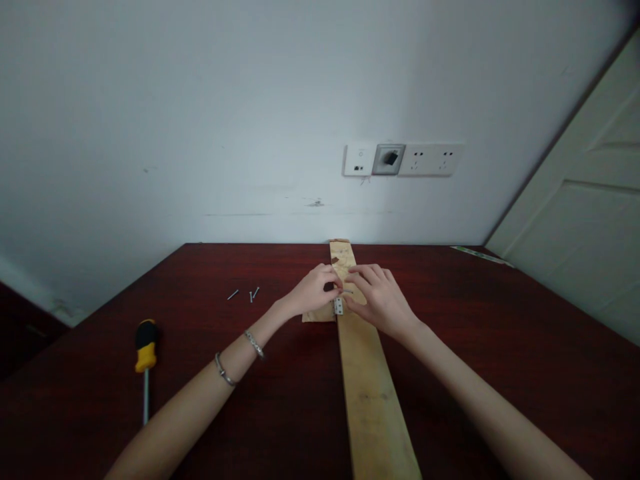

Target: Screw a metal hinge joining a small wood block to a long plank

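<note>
My left hand (320,288) is closed in a pinch above a small metal hinge (339,306). A thin screw (347,291) juts out sideways from its fingertips. Close by on the right, my right hand (380,297) has its thumb and fingers apart around the screw's free end, with a gap between them. The hinge lies on a long wooden board (373,393) that runs from the wall side toward me. A shorter wood piece (319,315) sticks out to the left beneath my left hand, which partly hides it.
Several loose screws (255,293) lie on the dark red table (200,347) left of my hands. A screwdriver (146,353) with a black and yellow handle rests farther left. Behind the table stands a wall with sockets (431,160). A flat strip (481,255) lies at the back right.
</note>
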Demonstrator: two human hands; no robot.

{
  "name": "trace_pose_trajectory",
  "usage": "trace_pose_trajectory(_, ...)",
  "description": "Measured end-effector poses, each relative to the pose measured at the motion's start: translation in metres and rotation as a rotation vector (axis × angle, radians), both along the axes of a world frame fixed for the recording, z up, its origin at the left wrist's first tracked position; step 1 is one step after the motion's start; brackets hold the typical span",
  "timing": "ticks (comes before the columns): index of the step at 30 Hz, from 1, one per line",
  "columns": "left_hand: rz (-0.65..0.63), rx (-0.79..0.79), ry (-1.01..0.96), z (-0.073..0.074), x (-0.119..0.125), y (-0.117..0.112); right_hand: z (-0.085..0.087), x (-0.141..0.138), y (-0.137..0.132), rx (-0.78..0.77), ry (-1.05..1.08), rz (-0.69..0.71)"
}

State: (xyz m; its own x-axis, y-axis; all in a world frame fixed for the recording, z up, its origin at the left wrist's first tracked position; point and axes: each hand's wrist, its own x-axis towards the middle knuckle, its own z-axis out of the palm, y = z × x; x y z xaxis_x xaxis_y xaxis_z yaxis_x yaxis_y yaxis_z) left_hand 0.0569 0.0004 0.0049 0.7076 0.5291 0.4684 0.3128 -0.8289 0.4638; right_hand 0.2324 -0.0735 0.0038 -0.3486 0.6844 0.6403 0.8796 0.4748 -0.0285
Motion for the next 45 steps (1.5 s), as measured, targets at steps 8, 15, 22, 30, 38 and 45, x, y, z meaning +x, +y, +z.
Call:
trace_pose_trajectory(8,0.101,-0.645,-0.456,-0.008,-0.003,0.015,0.004,0.013,0.012,-0.113,0.775,0.086)
trace_pose_trajectory(15,-0.076,-1.207,-0.791,-0.018,0.011,0.001,-0.011,-0.001,0.015,-0.294,1.068,0.179)
trace_pose_trajectory(22,-0.203,-1.31,-0.793,-0.022,0.018,-0.008,-0.01,-0.009,0.01,-0.288,1.164,0.246)
trace_pose_trajectory(30,-0.183,-1.255,-0.721,-0.027,0.017,-0.007,-0.013,-0.009,0.009,-0.235,1.124,0.255)
trace_pose_trajectory(38,-0.053,-0.933,-0.445,-0.005,0.004,0.004,-0.016,-0.007,0.011,-0.242,1.055,0.211)
trace_pose_trajectory(45,0.158,-0.957,-0.577,0.004,-0.024,0.036,-0.043,-0.002,0.029,-0.376,1.034,0.104)
